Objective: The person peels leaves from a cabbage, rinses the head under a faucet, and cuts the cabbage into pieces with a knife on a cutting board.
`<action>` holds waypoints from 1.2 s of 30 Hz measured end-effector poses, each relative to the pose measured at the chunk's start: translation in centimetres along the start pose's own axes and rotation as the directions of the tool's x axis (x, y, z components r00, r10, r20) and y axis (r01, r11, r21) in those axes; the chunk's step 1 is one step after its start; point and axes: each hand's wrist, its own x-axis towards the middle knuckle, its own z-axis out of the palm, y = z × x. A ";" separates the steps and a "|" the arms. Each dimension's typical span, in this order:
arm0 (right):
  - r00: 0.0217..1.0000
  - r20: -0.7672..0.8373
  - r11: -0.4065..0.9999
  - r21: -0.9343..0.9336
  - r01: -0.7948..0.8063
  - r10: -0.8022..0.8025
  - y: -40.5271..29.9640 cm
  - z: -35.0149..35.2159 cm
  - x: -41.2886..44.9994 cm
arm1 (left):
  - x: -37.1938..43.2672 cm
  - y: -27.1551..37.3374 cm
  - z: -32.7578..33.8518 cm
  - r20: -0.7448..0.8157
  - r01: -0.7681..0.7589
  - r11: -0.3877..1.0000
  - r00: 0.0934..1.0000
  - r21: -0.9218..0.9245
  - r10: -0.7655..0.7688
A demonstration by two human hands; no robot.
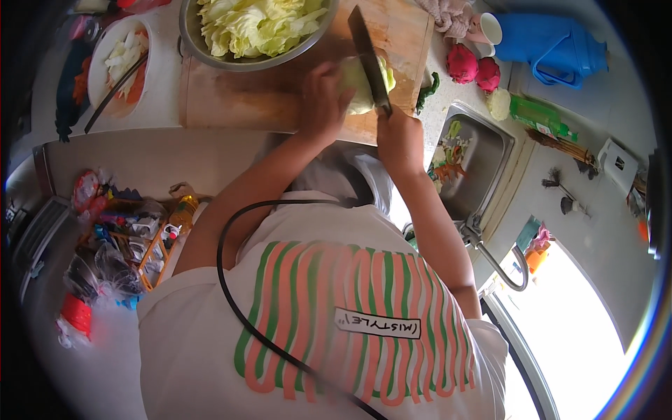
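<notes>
My right hand (400, 139) grips the handle of a kitchen knife (367, 55), its long dark blade lying across a piece of pale green cabbage (358, 86). Against the cabbage's left side rests my left hand (324, 102), fingers partly bent; it steadies the piece on a wooden cutting board (236, 100). A metal bowl (252, 65) full of torn or cut cabbage leaves (262, 26) stands on the board's far left part. Whether the blade has cut into the cabbage is hard to tell.
At left is a white dish (97, 79) of sliced vegetables. Right of the board lie a green chili pepper (428, 93), dragon fruits (462, 64), a blue jug (551, 50) and a green bottle (535, 113). A steel sink (485, 168) holds vegetable scraps, with a faucet (499, 262) beside it.
</notes>
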 end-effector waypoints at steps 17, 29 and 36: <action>0.999 0.040 0.998 -0.065 0.015 -0.013 -1.0 -2.5 -6.9 | -0.9 -0.1 -0.8 -0.007 0.026 0.992 1.000 -0.125 -0.027; 0.990 0.132 0.990 -0.132 -0.038 0.056 0.8 4.0 -0.6 | -1.7 0.2 -1.0 0.016 0.022 0.999 1.000 -0.036 -0.021; 0.997 -0.039 0.994 0.085 0.072 -0.069 -2.6 -2.4 -2.5 | -1.0 0.1 -3.0 0.047 0.015 0.990 0.999 -0.143 -0.008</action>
